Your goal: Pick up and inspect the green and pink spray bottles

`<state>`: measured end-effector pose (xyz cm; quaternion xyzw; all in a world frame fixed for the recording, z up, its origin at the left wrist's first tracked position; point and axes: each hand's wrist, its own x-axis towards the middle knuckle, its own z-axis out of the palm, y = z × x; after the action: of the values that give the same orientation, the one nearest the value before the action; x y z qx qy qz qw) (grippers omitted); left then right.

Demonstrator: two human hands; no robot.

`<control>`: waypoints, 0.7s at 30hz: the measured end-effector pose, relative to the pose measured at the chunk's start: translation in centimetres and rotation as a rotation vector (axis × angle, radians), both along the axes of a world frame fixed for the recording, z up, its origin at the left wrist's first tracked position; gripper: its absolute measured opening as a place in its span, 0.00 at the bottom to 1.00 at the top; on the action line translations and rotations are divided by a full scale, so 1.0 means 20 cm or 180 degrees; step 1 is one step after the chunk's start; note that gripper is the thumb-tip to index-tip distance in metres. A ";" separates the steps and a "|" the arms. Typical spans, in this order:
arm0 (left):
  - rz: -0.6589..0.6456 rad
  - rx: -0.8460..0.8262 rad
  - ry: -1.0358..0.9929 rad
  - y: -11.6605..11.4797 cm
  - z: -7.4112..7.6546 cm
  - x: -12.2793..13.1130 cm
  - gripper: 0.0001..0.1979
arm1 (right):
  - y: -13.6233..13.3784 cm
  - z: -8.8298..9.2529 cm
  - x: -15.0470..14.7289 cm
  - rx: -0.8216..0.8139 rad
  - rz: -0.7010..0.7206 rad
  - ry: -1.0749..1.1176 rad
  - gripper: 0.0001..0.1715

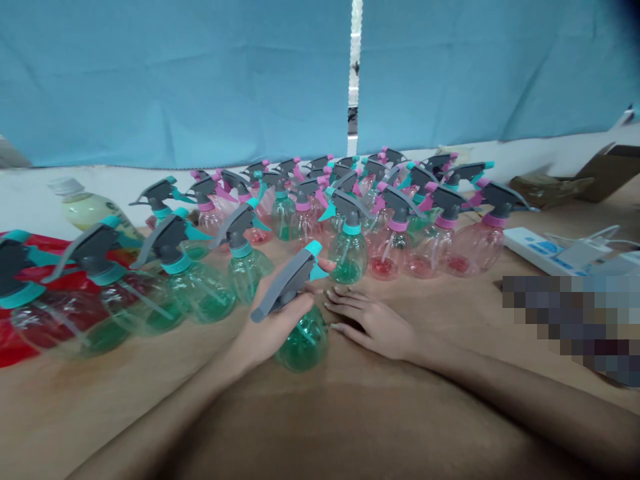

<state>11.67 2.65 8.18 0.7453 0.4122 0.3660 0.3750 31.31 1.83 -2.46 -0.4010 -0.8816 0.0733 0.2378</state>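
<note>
My left hand [273, 327] is wrapped round the neck of a green spray bottle [303, 343] with a grey trigger and teal nozzle, standing on the brown table [350, 413]. My right hand [373, 323] lies flat on the table just right of that bottle, fingers stretched out and pointing left, close to the bottle's side. Behind them stand several more spray bottles: green ones with teal collars [200, 287] on the left, pink ones with pink collars [475, 243] on the right.
A red plastic sheet [15, 347] lies under the leftmost bottles. A capped bottle of pale liquid [87, 207] lies at the back left. A white power strip [545, 250] with cables sits at right, cardboard [600, 173] behind it. A blue curtain hangs behind.
</note>
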 end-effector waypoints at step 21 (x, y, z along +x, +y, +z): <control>0.0002 0.0084 -0.0163 -0.02 0.00 0.00 0.10 | 0.00 0.00 0.00 -0.0018 -0.0010 0.0031 0.27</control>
<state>11.65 2.33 8.22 0.7404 0.3979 0.3904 0.3755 31.30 1.74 -2.46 -0.4028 -0.8796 0.0774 0.2411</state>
